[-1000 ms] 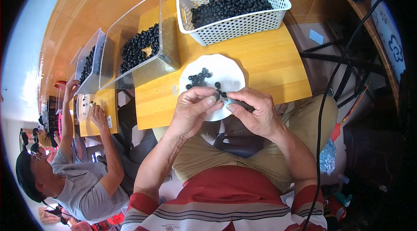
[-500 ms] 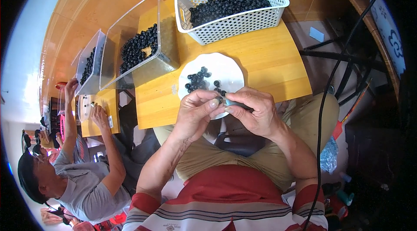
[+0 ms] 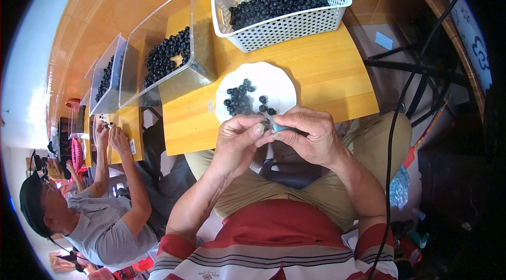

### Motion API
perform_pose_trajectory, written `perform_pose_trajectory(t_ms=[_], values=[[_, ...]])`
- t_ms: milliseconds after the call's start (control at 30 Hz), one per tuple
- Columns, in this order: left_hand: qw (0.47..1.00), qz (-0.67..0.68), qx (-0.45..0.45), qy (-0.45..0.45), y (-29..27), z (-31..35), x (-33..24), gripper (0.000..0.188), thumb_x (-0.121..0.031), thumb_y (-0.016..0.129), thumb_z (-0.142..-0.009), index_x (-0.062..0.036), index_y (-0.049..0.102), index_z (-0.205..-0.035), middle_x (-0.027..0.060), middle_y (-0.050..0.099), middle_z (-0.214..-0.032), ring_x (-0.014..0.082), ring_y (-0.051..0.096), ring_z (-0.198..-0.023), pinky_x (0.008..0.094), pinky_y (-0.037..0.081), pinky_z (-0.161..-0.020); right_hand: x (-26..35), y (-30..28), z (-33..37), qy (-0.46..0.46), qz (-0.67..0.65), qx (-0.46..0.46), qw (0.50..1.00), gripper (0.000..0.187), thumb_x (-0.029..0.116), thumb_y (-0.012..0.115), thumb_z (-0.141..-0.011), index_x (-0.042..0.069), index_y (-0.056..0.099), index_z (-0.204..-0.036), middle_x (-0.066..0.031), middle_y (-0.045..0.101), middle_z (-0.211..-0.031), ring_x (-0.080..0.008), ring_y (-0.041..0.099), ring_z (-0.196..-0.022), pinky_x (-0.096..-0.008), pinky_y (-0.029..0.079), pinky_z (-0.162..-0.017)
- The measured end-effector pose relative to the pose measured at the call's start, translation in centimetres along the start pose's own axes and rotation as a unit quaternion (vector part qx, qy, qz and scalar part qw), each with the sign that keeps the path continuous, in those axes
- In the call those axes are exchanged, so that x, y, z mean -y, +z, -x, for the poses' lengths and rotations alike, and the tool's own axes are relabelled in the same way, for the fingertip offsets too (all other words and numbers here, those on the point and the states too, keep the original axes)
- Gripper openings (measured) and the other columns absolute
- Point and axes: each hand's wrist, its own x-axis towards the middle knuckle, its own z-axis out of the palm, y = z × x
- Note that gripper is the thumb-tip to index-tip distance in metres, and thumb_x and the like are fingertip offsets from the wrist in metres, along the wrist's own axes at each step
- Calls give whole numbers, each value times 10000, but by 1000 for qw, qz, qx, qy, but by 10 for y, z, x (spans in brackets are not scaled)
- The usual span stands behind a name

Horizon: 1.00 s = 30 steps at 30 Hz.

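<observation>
Over the near edge of a white scalloped plate (image 3: 281, 82), both my hands meet fingertip to fingertip. My left hand (image 3: 235, 143) is closed, pinching a small dark round piece (image 3: 266, 126), mostly covered by the fingers. My right hand (image 3: 312, 135) is closed on a small light blue piece (image 3: 277, 127) pressed against the dark one; its full shape is hidden. On the plate lies a loose cluster of small black round pieces (image 3: 243, 89), with several more black pieces (image 3: 263, 107) just beyond my fingertips.
A white perforated basket (image 3: 284, 30) full of black pieces stands at the table's far side. Left of it is a clear plastic bin (image 3: 158, 93) of similar pieces. A co-worker (image 3: 105, 222) sits at the left. A black cable (image 3: 392, 132) hangs down on the right.
My hands stay together in nearly the same place, fingers shifting slightly. The co-worker's far hand has come down from the bin to meet their other hand.
</observation>
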Motion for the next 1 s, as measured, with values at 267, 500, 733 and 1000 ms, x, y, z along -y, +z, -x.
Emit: perform_pose_trajectory(t_ms=[267, 500, 733, 1000], values=[[999, 5, 21, 31, 8, 7, -7, 56, -22, 704, -948, -2, 699, -1000, 153, 695, -1091, 243, 739, -932, 363, 648, -861, -5, -2, 1, 70, -26, -26, 997, 258, 41, 794, -865, -36, 731, -1103, -154, 743, -932, -225, 730, -838, -314, 565, -745], [1000, 9, -10, 9, -1, 9, -5, 63, -34, 698, -958, -9, 694, -1015, 147, 692, -1081, 229, 734, -951, 353, 640, -883, 1, 4, 0, 30, -46, 14, 998, 277, 87, 815, -857, -16, 719, -1096, -144, 717, -905, -265, 724, -813, -341, 551, -692], [1000, 12, 9, 5, -1, 8, -3, 65, -50, 699, -962, -14, 697, -1016, 145, 693, -1062, 210, 725, -957, 345, 636, -881, -2, 6, 1, 14, -34, 7, 999, 294, 80, 825, -842, -13, 717, -1099, -141, 715, -899, -265, 720, -798, -344, 554, -677], [1000, 21, -2, -2, 1, 9, -1, 60, -46, 698, -962, -15, 700, -1015, 142, 698, -1052, 203, 725, -941, 341, 638, -875, -2, 5, 1, -13, -42, 5, 999, 301, 56, 829, -827, -11, 712, -1096, -146, 728, -917, -269, 723, -792, -348, 557, -660]])
